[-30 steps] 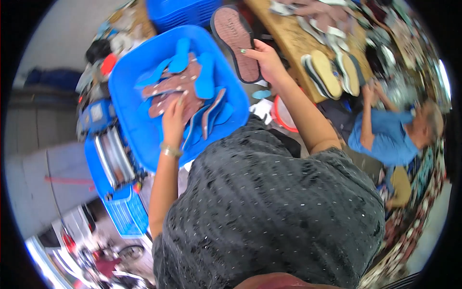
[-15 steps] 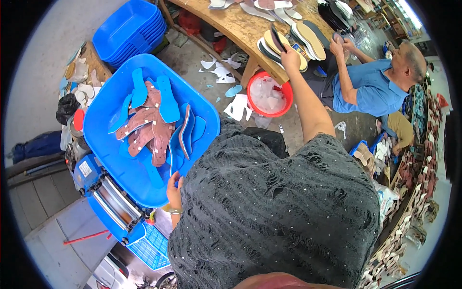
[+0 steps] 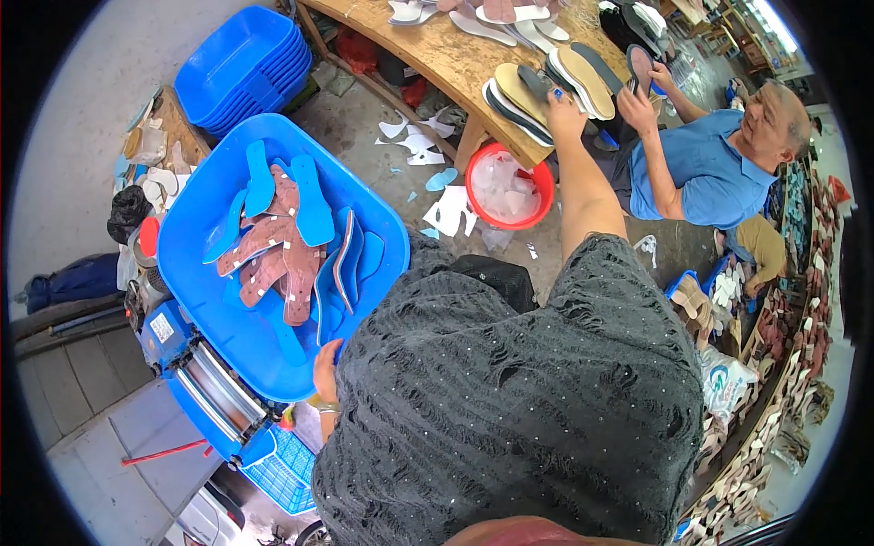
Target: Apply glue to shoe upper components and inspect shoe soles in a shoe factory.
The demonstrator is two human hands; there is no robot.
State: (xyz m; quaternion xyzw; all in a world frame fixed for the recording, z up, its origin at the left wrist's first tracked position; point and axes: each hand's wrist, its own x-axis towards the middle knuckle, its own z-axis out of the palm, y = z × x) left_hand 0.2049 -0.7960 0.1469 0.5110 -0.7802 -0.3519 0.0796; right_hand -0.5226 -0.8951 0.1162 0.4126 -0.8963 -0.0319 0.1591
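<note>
Dark sole [image 3: 533,82] at near corner of wooden table [image 3: 428,50], overlapping a tan sole [image 3: 512,86] in the left-hand group. Right hand [image 3: 566,118] reaches to it, fingers at its near end; whether they grip it or merely touch it, cannot tell. Second group of tan soles [image 3: 583,80] just right of that hand. Left hand [image 3: 326,369] beside lower right rim of blue plastic tub [image 3: 378,205], partly hidden by clothing; grip state cannot be told. Tub contents: brown insoles [image 3: 299,259] bearing small white tabs, mixed with blue insoles [image 3: 312,200]. Red-rimmed bucket [image 3: 471,187] on floor by table corner. Co-worker [image 3: 701,168], blue shirt, at right, both hands on a dark-edged sole [image 3: 640,68].
</note>
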